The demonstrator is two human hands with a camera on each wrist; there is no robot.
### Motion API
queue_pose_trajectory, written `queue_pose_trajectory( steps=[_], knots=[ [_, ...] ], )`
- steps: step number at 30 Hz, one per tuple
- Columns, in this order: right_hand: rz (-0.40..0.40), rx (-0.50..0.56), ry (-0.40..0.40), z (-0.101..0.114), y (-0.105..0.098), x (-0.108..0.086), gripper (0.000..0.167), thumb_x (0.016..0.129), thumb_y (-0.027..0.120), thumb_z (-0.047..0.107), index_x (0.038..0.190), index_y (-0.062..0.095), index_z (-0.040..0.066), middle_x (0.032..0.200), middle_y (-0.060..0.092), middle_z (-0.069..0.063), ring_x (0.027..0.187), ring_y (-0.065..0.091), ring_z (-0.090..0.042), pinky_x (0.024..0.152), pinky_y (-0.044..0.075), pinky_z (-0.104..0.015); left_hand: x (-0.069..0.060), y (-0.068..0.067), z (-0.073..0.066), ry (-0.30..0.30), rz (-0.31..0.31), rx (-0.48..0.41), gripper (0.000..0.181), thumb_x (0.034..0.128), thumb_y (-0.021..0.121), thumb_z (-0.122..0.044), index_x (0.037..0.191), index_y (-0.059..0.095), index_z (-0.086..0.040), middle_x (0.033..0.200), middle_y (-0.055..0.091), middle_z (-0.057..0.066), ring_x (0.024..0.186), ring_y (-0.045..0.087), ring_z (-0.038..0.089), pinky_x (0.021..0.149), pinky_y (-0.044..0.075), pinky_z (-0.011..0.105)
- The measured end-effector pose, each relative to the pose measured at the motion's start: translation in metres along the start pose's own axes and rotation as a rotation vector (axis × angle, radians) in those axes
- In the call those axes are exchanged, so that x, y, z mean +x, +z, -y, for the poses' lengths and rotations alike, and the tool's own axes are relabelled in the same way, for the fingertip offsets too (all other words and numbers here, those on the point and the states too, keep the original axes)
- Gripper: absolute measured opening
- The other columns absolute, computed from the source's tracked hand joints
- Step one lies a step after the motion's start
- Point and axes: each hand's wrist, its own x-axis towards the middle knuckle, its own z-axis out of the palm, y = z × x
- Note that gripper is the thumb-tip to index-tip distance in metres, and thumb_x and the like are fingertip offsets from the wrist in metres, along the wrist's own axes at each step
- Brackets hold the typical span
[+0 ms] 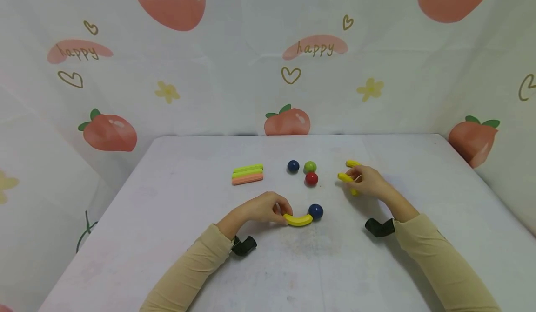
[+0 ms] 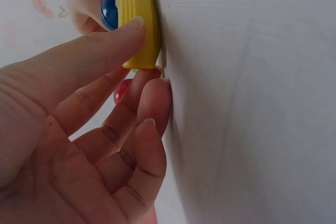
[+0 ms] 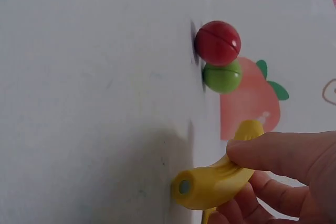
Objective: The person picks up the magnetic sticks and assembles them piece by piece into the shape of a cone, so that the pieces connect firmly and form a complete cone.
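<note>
My left hand (image 1: 264, 208) pinches one end of a curved yellow toy banana (image 1: 298, 220) lying low on the table. The banana's other end meets or nearly meets a dark blue ball (image 1: 316, 211). In the left wrist view, the thumb lies along the yellow banana (image 2: 139, 45), with the blue ball (image 2: 109, 11) behind it. Over on the right, my right hand (image 1: 369, 181) holds a second yellow banana (image 1: 345, 177) between thumb and fingers. The right wrist view shows a round grey disc in the end of this banana (image 3: 212, 184). Just beyond that hand lies another yellow piece (image 1: 352, 163).
A second dark blue ball (image 1: 293, 166), a green ball (image 1: 310, 167) and a red ball (image 1: 311, 179) sit close together mid-table. Left of them, two lime sticks (image 1: 248, 171) and an orange stick (image 1: 247, 179) lie side by side. A printed curtain (image 1: 234, 70) hangs behind the white table (image 1: 167, 200).
</note>
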Motion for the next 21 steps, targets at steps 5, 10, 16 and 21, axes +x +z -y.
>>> queue_pose_trajectory(
  steps=[5, 10, 16, 21],
  knots=[
    [0.004, 0.030, -0.017, 0.006, 0.002, -0.004, 0.028, 0.085, 0.063, 0.009, 0.106, 0.054, -0.007, 0.097, 0.057, -0.020, 0.085, 0.057, -0.025, 0.069, 0.048, -0.025, 0.001, 0.001, 0.000, 0.008, 0.002, 0.003, 0.016, 0.0814, 0.071, -0.011, 0.097, 0.068, -0.009, 0.083, 0.060, 0.000, 0.070, 0.048, 0.009, 0.063, 0.040, 0.016],
    [0.033, 0.082, -0.036, 0.012, 0.005, -0.007, 0.028, 0.086, 0.064, 0.012, 0.106, 0.053, -0.006, 0.101, 0.057, -0.021, 0.087, 0.058, -0.023, 0.074, 0.050, -0.027, 0.001, 0.002, 0.000, 0.028, 0.006, 0.009, 0.016, 0.0813, 0.071, -0.011, 0.097, 0.068, -0.008, 0.083, 0.061, 0.001, 0.069, 0.048, 0.007, 0.062, 0.041, 0.014],
    [0.066, 0.127, -0.058, 0.018, 0.010, -0.012, 0.030, 0.086, 0.065, 0.015, 0.104, 0.050, -0.004, 0.103, 0.058, -0.022, 0.087, 0.059, -0.022, 0.072, 0.049, -0.026, 0.001, 0.002, -0.002, 0.042, 0.016, 0.013, 0.017, 0.0815, 0.071, -0.012, 0.097, 0.068, -0.008, 0.084, 0.063, 0.002, 0.068, 0.047, 0.005, 0.062, 0.040, 0.013],
    [0.090, 0.163, -0.065, 0.020, 0.016, -0.015, 0.031, 0.086, 0.064, 0.015, 0.104, 0.048, -0.004, 0.099, 0.060, -0.020, 0.080, 0.058, -0.018, 0.067, 0.048, -0.024, 0.000, 0.003, -0.003, 0.059, 0.017, 0.017, 0.016, 0.0814, 0.071, -0.010, 0.097, 0.068, -0.007, 0.085, 0.064, 0.003, 0.068, 0.048, 0.004, 0.063, 0.041, 0.013]
  ],
)
